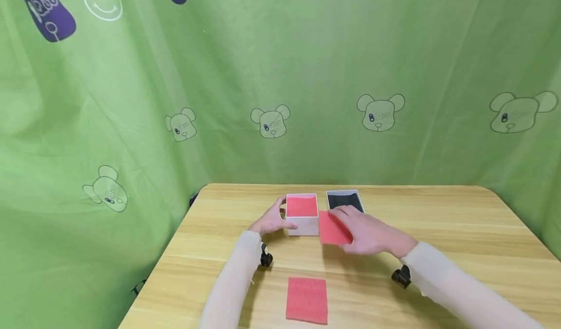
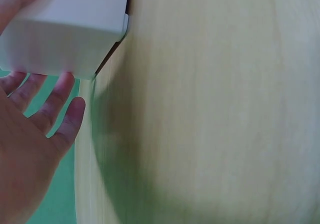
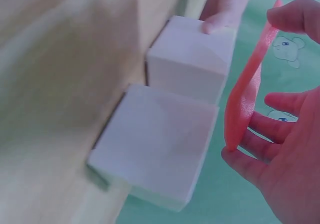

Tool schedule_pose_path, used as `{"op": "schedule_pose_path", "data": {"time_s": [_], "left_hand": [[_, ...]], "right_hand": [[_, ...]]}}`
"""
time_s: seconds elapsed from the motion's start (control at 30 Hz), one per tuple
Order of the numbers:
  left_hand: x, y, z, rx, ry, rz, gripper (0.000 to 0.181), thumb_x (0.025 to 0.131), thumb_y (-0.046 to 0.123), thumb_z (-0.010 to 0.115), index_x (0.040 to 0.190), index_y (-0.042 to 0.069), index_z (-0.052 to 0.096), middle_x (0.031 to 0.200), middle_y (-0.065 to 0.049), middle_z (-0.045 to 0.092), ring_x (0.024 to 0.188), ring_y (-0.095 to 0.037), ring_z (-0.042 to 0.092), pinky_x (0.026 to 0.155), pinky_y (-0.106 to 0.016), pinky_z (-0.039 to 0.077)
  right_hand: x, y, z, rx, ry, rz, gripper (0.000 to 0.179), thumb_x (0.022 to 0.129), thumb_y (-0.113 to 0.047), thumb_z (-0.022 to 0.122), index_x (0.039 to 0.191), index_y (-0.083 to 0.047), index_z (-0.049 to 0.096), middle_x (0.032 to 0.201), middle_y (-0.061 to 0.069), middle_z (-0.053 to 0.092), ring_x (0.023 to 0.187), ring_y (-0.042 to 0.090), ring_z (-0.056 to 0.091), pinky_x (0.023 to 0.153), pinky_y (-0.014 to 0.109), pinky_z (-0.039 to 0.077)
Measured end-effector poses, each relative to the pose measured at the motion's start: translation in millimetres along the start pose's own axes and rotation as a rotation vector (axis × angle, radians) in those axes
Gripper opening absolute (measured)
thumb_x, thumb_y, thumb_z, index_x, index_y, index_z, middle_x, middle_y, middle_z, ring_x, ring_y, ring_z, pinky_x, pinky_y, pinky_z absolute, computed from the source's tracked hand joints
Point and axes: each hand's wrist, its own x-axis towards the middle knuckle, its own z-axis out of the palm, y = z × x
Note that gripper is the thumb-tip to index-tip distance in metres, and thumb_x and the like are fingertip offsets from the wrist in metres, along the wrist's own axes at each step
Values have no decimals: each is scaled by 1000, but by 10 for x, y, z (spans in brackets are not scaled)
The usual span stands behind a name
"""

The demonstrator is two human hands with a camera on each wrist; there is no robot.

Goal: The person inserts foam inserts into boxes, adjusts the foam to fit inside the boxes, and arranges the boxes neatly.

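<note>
My left hand (image 1: pixel 269 222) grips a white open-topped box (image 1: pixel 304 226), thumb on its front wall and fingers round its left side. A red square piece (image 1: pixel 302 205) fills the top of that box. My right hand (image 1: pixel 370 232) holds another red square sheet (image 1: pixel 330 229) just right of the box, above the table. In the right wrist view this sheet (image 3: pixel 243 92) is pinched by its edges between thumb and fingers; it bows and shows two layers, soft like cloth or paper. A third red square (image 1: pixel 307 300) lies flat near the front of the table.
A second white box (image 1: pixel 360 200) with black material (image 1: pixel 344 201) inside stands behind my right hand, to the right of the first box. The wooden table (image 1: pixel 438 222) ends at a green curtain (image 1: pixel 324 149) printed with bear heads.
</note>
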Motion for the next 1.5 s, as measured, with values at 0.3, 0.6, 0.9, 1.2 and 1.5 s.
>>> {"op": "schedule_pose_path", "data": {"time_s": [0.3, 0.6, 0.9, 1.2, 1.5], "left_hand": [[30, -56, -7, -26, -23, 2, 103, 69, 11, 84, 149, 16, 20, 144, -4, 34, 115, -24, 48, 88, -34, 47], [33, -62, -2, -38, -27, -6, 105, 69, 13, 84, 150, 17, 18, 140, -4, 39, 115, -22, 48, 88, -33, 47], [34, -62, -51, -67, -19, 7, 100, 69, 13, 84, 148, 18, 23, 131, -4, 46, 114, -23, 48, 88, -35, 47], [22, -62, -53, -39, -24, 1, 102, 69, 16, 84, 149, 18, 21, 131, -5, 47, 115, -23, 48, 91, -36, 46], [14, -62, -25, -6, -22, -8, 101, 70, 18, 84, 149, 18, 21, 144, -1, 35, 116, -20, 48, 89, -32, 46]], "right_hand": [[343, -14, -67, -20, 11, -29, 77, 73, -36, 70, 137, -2, 43, 131, 15, 46, 116, 28, 45, 93, 45, 44], [653, -33, -90, -10, -58, 16, 78, 73, -35, 67, 139, -2, 41, 134, 15, 46, 118, 28, 45, 93, 44, 43], [911, -3, -24, -12, -104, 34, 75, 75, -35, 67, 138, -2, 42, 136, 17, 44, 119, 31, 43, 92, 46, 44], [1074, -2, 54, 7, -149, 73, 78, 76, -34, 69, 140, -1, 40, 137, 17, 42, 116, 30, 45, 90, 45, 45], [1162, 14, 134, 54, -174, 109, 76, 77, -33, 69, 140, -4, 40, 135, 16, 42, 108, 26, 46, 82, 41, 46]]}}
